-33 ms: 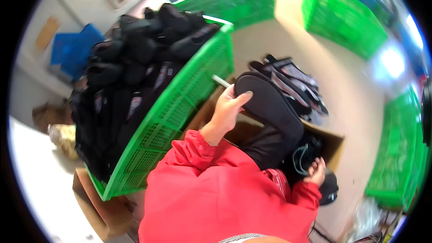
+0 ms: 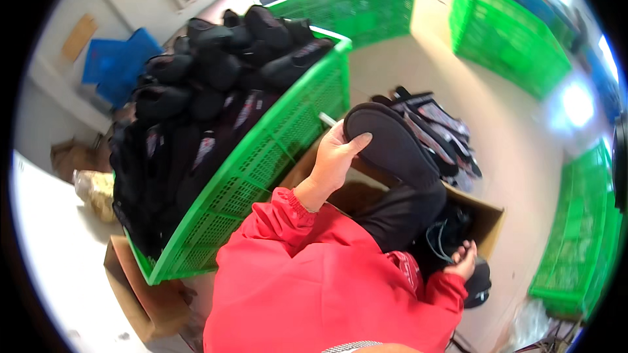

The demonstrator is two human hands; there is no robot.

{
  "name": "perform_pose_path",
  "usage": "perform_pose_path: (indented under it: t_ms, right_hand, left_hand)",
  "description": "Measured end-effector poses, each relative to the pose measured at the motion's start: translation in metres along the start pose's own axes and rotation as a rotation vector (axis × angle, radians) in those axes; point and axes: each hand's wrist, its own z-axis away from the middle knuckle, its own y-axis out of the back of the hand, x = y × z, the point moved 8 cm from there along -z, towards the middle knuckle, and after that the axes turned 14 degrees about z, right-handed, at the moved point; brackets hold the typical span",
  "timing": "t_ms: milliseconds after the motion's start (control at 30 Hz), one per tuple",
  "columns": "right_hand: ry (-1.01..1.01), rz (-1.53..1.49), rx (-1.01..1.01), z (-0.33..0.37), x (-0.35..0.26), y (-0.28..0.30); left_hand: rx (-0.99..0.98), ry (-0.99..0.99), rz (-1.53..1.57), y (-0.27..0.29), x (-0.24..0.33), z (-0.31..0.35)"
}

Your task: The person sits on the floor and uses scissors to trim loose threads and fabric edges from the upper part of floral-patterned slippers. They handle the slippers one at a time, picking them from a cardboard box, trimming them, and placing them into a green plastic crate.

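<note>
My left hand (image 2: pixel 335 157) grips the rim of a black, sole-shaped padded piece (image 2: pixel 389 140), thumb on top and fingers underneath. The piece is broad and rounded at the held end and narrows toward my lap; its exact kind is not clear. My right hand (image 2: pixel 464 261) is lower, by my right side, fingers curled at the end of a thin grey-green cord loop (image 2: pixel 437 242). Dark items around the cord are hard to tell apart. An open cardboard box (image 2: pixel 487 222) stands under these things, largely hidden by them and my red sleeves.
To my left stands a green plastic crate (image 2: pixel 261 150) heaped with black shoe-like items (image 2: pixel 216 65). Beyond the box, a pile of black and grey pieces (image 2: pixel 438 124) lies on the floor. More green crates (image 2: pixel 510 39) stand farther off. A second cardboard box (image 2: pixel 144 301) sits at lower left.
The whole view has shifted slightly right and down. Both hands stay in about the same pose, the left still on the black padded piece.
</note>
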Motion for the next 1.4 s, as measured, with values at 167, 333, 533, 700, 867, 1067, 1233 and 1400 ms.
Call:
perform_pose_path:
  t_ms: [167,333,533,700,867,1067,1233,1400]
  right_hand:
    - [0.129,0.024,-0.036,-0.004,0.015,-0.006]
    - [0.302,0.279,-0.150,0.001,0.016,-0.021]
    - [0.306,0.356,-0.202,-0.025,0.029,-0.011]
    - [0.384,0.565,-0.240,-0.030,0.035,-0.020]
    - [0.378,0.583,-0.253,-0.034,0.042,-0.021]
    - [0.417,0.688,-0.270,-0.032,0.047,-0.025]
    - [0.440,0.737,-0.271,-0.044,0.059,-0.020]
    - [0.407,0.572,-0.211,-0.029,0.050,-0.017]
  left_hand:
    - [0.020,-0.834,-0.908,-0.014,0.158,0.030]
    - [-0.011,-1.585,-1.543,-0.046,0.253,0.075]
    - [0.140,-1.879,-1.982,-0.046,0.345,0.099]
    - [0.457,-1.754,-2.178,0.016,0.450,0.116]
    - [0.902,-1.374,-2.227,0.173,0.508,0.137]
    - [1.104,-0.670,-2.409,0.325,0.501,0.153]
    - [1.252,-0.686,-2.519,0.286,0.507,0.128]
    - [0.903,-0.617,-2.504,0.297,0.548,0.102]
